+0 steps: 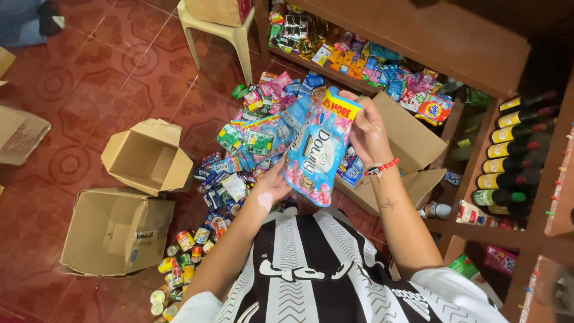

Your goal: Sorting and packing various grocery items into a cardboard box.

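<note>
Both hands' fingers closed on the blue sachet strip (315,157) — left hand (272,185) low, right hand (366,133) high.

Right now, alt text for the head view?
Both hands, left hand and right hand, hold up a blue-and-pink sachet pack above a pile of sachets on the red tiled floor, with open cardboard boxes and small cans nearby.

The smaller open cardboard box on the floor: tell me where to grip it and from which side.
Grip the smaller open cardboard box by a side wall just under its rim, coming from above. Its four flaps fold outward and the mouth faces up, so fingers can hook over a wall edge. The larger box crowds its near side, so the far side looks freer.
</note>
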